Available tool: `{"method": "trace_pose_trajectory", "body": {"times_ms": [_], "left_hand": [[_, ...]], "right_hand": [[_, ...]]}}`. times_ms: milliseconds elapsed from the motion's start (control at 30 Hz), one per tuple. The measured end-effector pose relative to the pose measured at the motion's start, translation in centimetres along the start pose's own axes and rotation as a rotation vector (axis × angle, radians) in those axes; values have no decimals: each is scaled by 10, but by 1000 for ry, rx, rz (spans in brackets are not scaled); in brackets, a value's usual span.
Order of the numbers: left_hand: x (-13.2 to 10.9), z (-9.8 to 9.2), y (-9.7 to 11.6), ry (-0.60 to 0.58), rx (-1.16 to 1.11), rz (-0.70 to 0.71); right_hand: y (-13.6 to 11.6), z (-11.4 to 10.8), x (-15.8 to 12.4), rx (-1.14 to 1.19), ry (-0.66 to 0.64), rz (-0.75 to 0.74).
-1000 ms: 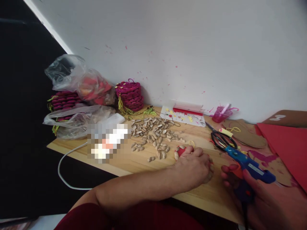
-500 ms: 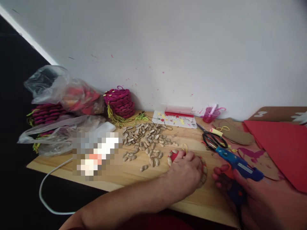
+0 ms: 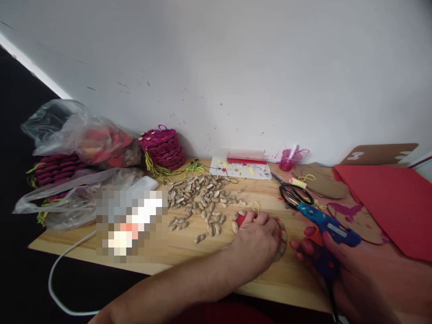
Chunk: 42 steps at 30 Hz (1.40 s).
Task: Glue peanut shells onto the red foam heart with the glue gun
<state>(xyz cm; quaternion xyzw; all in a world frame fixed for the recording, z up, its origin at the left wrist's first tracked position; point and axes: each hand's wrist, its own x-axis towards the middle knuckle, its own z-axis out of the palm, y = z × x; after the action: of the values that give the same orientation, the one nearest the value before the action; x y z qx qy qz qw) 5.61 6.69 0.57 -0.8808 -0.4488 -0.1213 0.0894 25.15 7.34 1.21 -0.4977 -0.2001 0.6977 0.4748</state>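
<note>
Near centre of the table [image 3: 175, 255]: red piece [image 3: 240, 219] with peanuts [image 3: 235, 226] set along the edge, largely covered by the left hand [image 3: 259, 243]; fingers bent down over the piece, unclear whether gripping or only pressing. Just beyond: yellow loop [image 3: 255, 207]. At near right: blue glue gun [image 3: 337, 229], gripped in the right hand [image 3: 351, 276], nozzle directed far and left, toward the black-handled scissors [image 3: 294, 193]; contact with these impossible to tell. Left of the red piece: loose peanuts [image 3: 213, 191], heaped on the far side, scattered more thinly on the near side. Beyond the heap: white card [image 3: 238, 172] with coloured stars [image 3: 224, 170]; to the left, purple woven object [image 3: 164, 148]; to the right, pink cup [image 3: 289, 161]. At left: clear plastic bags [image 3: 108, 139]. At right: red sheet [image 3: 388, 193].
</note>
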Motion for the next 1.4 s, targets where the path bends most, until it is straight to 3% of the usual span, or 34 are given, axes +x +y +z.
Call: {"method": "trace_pose_trajectory", "body": {"times_ms": [533, 967, 1400], "left_hand": [[0, 0, -3, -28, -14, 3], [-1, -3, -1, -4, 0, 15], [-1, -1, -2, -64, 13, 9]], "right_hand": [[0, 5, -3, -66, -49, -100], [-2, 9, -4, -76, -21, -95], [0, 6, -3, -44, -43, -61]]}}
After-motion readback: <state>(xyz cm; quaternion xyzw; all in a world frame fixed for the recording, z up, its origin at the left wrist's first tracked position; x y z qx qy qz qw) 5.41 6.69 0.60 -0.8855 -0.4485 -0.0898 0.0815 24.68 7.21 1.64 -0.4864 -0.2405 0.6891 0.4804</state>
